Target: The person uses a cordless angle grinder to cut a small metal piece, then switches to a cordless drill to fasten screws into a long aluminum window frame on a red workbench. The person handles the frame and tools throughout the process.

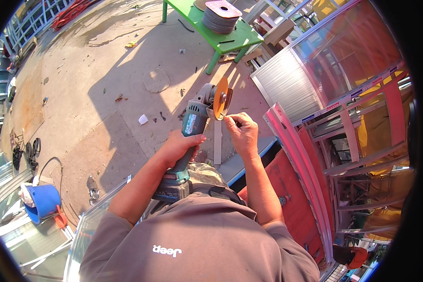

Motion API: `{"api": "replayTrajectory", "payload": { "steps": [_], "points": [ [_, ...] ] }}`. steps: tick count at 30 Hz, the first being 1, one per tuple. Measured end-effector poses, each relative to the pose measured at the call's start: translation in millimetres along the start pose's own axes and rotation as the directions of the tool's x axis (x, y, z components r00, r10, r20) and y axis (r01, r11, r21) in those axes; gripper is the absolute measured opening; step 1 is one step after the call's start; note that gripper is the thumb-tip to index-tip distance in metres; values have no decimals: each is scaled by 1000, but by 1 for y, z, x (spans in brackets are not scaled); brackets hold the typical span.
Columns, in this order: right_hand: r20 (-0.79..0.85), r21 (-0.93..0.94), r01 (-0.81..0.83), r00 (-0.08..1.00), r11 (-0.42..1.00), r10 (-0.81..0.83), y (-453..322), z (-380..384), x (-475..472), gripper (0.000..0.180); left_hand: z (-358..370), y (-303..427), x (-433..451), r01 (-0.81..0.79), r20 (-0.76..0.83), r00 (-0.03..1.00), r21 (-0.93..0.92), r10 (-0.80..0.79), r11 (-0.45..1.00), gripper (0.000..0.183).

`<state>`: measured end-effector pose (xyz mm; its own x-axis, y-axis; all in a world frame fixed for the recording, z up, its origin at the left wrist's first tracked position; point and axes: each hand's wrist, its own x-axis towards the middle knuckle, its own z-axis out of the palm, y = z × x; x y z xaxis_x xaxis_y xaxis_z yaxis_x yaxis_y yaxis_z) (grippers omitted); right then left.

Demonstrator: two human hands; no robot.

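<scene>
My left hand (pixel 179 146) is wrapped around the body of a cordless angle grinder (pixel 194 121), its battery pack (pixel 172 190) close to my waist. An orange cutting disc (pixel 221 98) is fitted at the grinder's head, tilted edge-up, with a metal disc guard (pixel 229 102) curving around its right and lower side. The thumb and forefinger of my right hand (pixel 244 132) pinch at the guard's lower edge, right beside the disc's rim. Any small part between those fingertips is too small to make out.
A green table (pixel 229 42) bears a spool of grey cord (pixel 220 19). Framed panels (pixel 289 84) and pink-wrapped profiles (pixel 296 158) crowd the right, by a red surface (pixel 275 179). At left stand a blue bucket (pixel 46 201) and glass panes (pixel 49 243). A person (pixel 352 255) is at lower right.
</scene>
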<state>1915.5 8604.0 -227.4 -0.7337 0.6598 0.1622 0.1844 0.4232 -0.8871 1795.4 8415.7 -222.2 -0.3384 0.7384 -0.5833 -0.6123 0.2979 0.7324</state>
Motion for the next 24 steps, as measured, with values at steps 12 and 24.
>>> {"api": "replayTrajectory", "payload": {
  "steps": [12, 24],
  "points": [
    [-19, -48, 87, 996, 995, -87, -3, 1, 2, 11, 0, -1, 1, -1, -4, 1000, -14, 0, 1000, 32],
    [-20, -59, 78, 997, 995, -80, -4, 3, 3, 9, 2, 0, 0, -12, -6, 1000, -14, 12, 1000, 33]
  ]
}}
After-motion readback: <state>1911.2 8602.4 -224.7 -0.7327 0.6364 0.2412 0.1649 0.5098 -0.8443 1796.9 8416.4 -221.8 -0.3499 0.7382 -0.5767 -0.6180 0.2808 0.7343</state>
